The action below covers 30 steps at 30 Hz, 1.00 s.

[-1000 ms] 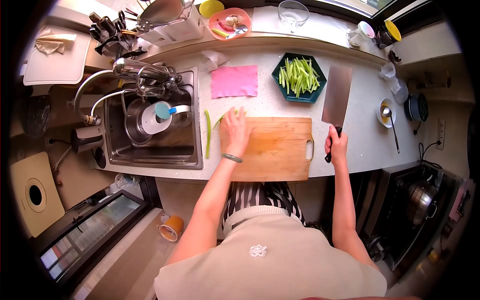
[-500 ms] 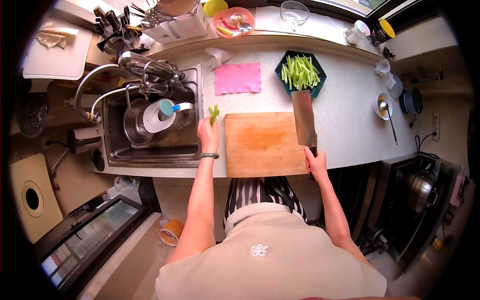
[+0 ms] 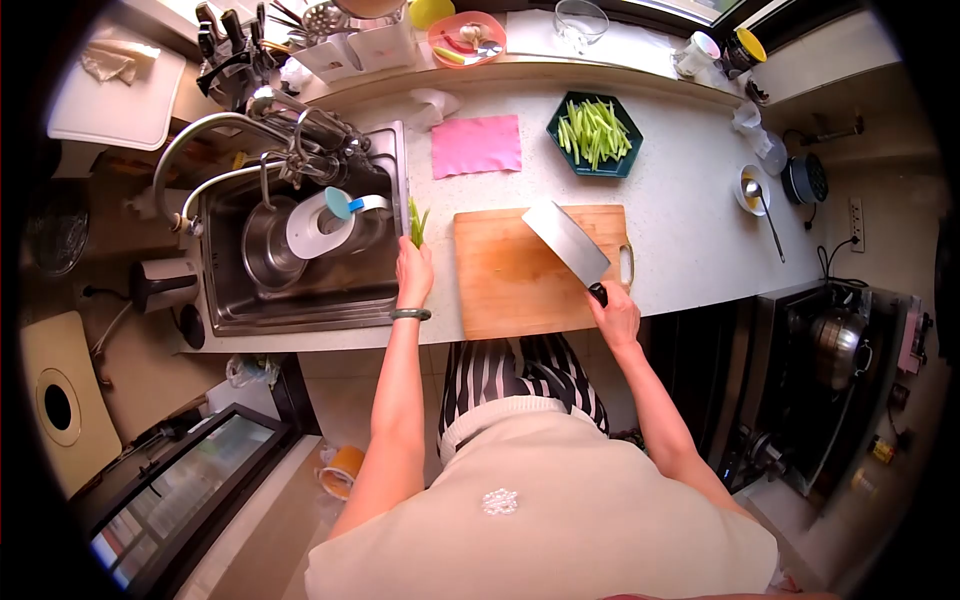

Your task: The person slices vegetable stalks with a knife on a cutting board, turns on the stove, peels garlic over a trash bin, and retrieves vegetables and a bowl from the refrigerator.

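Note:
My left hand (image 3: pixel 414 272) is closed around a small bunch of green vegetable strips (image 3: pixel 418 222), beside the sink's right rim. In my right hand (image 3: pixel 616 314) is a cleaver (image 3: pixel 567 243), gripped by its black handle. Its broad blade slants up and left over the wooden cutting board (image 3: pixel 500 290); whether it touches the board I cannot tell. Behind the board stands a dark green hexagonal plate (image 3: pixel 556 140) heaped with cut green strips (image 3: pixel 597 132). A pink cloth (image 3: pixel 476 146) lies flat to the left of the plate.
The steel sink (image 3: pixel 225 310) on the left holds a metal pot (image 3: pixel 270 245) and a white lidded vessel (image 3: pixel 318 228). A white bowl with a spoon (image 3: pixel 752 190) sits at the right. Along the back ledge are a pink plate (image 3: pixel 466 40) and a glass bowl (image 3: pixel 580 22).
The cleaver has swung left from beside the plate to over the board, its blade now slanted. My left hand still holds the strips near the sink. The view has shifted slightly.

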### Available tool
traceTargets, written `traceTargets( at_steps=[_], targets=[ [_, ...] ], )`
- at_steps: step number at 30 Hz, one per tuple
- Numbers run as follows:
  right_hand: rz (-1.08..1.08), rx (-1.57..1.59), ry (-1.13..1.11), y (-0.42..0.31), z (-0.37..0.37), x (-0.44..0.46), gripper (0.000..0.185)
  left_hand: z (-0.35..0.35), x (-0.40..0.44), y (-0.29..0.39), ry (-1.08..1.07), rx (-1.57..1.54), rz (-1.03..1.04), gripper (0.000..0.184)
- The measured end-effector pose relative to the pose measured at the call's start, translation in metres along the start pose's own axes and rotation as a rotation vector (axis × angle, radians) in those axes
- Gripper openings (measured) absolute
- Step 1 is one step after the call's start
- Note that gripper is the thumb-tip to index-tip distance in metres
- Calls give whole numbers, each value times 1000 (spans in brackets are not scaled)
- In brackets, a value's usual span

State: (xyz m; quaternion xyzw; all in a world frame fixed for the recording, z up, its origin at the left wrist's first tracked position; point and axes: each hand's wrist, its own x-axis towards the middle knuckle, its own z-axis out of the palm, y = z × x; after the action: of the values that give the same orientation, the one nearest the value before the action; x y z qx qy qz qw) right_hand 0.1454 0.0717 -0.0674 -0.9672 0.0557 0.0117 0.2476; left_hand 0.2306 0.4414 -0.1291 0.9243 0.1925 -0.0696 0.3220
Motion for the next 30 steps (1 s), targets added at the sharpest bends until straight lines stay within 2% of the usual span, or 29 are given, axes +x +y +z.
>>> traceTargets(
  at_steps=[1, 3, 6, 10, 13, 21, 24, 25, 27, 28, 30],
  targets=[
    [-48, -45, 40, 1, 9, -1, 24, -10, -2, 1, 17, 3, 2, 22],
    [-64, -56, 45, 6, 18, -4, 29, -32, -15, 5, -352, -921, -223, 20],
    [-93, -41, 64, 12, 28, -6, 32, -66, -43, 16, -508, -1320, -271, 17],
    [-174, -80, 97, 14, 33, -4, 33, -93, -85, 21, -503, -1621, -218, 15],
    [-244, -86, 72, 25, 42, -2, 40, -108, -120, 23, -404, -1688, -243, 13],
    [-352, -78, 27, 45, 56, -14, 44, -161, -208, -29, -161, -1862, -110, 17],
    [-348, -166, 104, 19, 54, -24, 46, -190, -249, -66, -37, -1911, -110, 16],
    [-402, -191, 177, 6, 59, -27, 40, -200, -263, -82, 4, -1899, -88, 16],
    [-432, -205, 136, -34, 73, -36, 33, -216, -292, -122, 122, -1748, -86, 16],
    [-523, -204, 150, -64, 81, -46, 27, -227, -307, -142, 162, -1692, -85, 16],
    [-632, 6, 92, -138, 119, -76, 14, -252, -340, -184, 253, -1619, -111, 16]
  ],
)
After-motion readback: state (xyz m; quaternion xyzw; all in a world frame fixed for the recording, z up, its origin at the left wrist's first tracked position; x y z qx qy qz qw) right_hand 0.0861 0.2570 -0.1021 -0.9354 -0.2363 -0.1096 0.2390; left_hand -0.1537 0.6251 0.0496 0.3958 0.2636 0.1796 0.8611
